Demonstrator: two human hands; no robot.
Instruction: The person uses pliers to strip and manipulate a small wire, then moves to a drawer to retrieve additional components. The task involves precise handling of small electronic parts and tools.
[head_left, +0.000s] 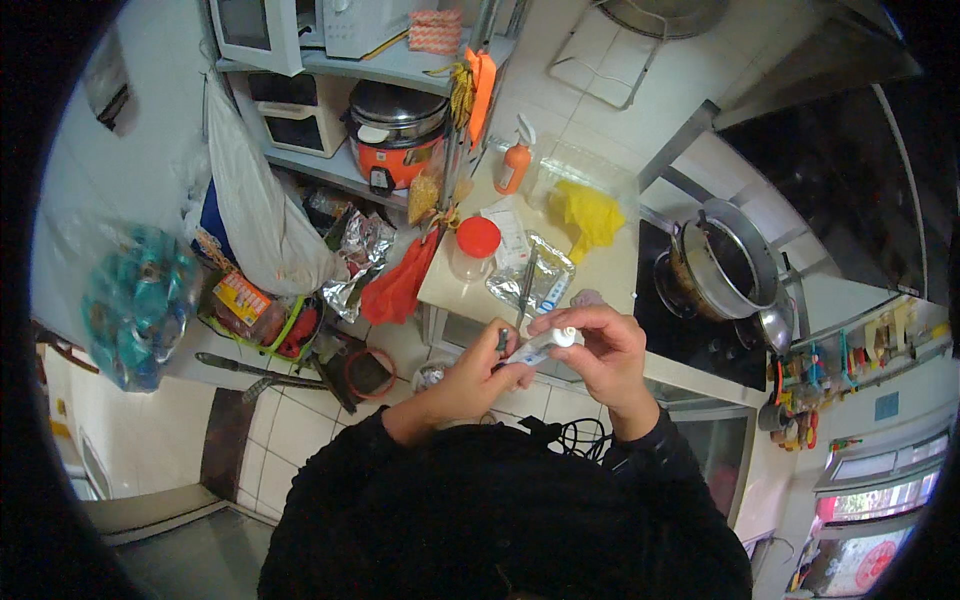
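My left hand (465, 380) is closed around the dark handle of what looks like scissors (527, 285), their slim metal end pointing away over the counter. In my right hand (608, 365), fingers and thumb grip a small white plastic package (540, 347) with a round white cap (564, 337). Both hands meet at this package, and the left fingertips touch its lower side. Just beyond lies a silver foil packet (556, 268) on the counter. Left of it stands a clear jar with a red lid (478, 238). A white paper slip (508, 232) lies between them.
Farther back are an orange pump bottle (514, 166) and a yellow plastic bag (590, 220). Pots (728, 260) sit on the black stove at right. At left, a shelf holds an orange rice cooker (395, 160); a red bag (400, 285) hangs by the counter's edge. Cables (580, 438) lie below.
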